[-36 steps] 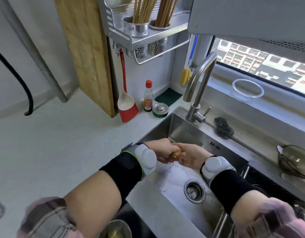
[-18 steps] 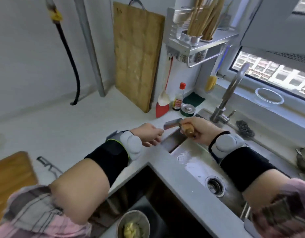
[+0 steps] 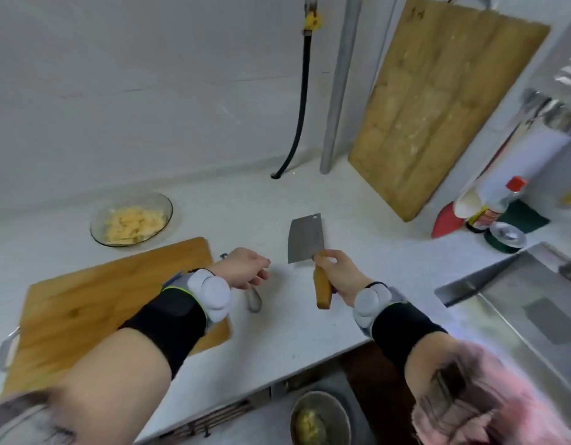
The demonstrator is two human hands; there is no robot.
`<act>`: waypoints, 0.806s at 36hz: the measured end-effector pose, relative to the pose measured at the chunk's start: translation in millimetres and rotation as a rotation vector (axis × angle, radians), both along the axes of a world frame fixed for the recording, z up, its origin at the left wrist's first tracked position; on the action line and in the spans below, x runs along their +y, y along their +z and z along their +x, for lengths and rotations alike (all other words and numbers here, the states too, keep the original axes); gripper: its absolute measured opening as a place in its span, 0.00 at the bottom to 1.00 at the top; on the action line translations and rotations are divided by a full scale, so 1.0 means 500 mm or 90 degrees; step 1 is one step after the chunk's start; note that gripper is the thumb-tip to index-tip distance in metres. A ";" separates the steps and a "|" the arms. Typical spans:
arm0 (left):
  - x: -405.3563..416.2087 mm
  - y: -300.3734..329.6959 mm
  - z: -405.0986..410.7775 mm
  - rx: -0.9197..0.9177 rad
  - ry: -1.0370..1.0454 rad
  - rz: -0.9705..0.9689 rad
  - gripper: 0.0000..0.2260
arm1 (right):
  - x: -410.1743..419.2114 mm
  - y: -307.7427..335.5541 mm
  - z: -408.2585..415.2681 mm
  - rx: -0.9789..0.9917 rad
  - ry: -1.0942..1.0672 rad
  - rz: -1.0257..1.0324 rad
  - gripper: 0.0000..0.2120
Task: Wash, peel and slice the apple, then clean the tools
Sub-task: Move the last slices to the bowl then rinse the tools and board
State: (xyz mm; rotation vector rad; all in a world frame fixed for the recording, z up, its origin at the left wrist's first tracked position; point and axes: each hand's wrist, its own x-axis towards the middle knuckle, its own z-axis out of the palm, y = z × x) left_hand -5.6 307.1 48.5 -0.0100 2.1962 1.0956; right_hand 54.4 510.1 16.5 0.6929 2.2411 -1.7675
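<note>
A: What's laid out, biggest first?
B: White countertop (image 3: pixel 310 203), then the wooden cutting board (image 3: pixel 85 300) at left, and behind it a glass bowl (image 3: pixel 131 220) of apple slices (image 3: pixel 135 224).
A: The hands?
B: Right hand (image 3: pixel 340 273) grips the cleaver (image 3: pixel 305 240) by its wooden handle. Left hand (image 3: pixel 245 268) hangs loosely curled over what may be a peeler (image 3: pixel 254 300); contact unclear.
</note>
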 end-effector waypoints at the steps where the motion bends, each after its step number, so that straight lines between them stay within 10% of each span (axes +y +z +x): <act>1: -0.023 -0.009 -0.007 -0.005 0.019 0.001 0.10 | -0.018 -0.008 -0.009 0.010 0.027 0.000 0.10; 21: -0.127 -0.073 -0.038 -0.042 0.063 0.027 0.13 | -0.065 -0.074 -0.090 -0.209 0.286 0.526 0.19; 29: -0.204 -0.078 -0.041 0.009 0.101 0.003 0.12 | -0.148 -0.050 -0.115 -0.065 0.305 0.568 0.11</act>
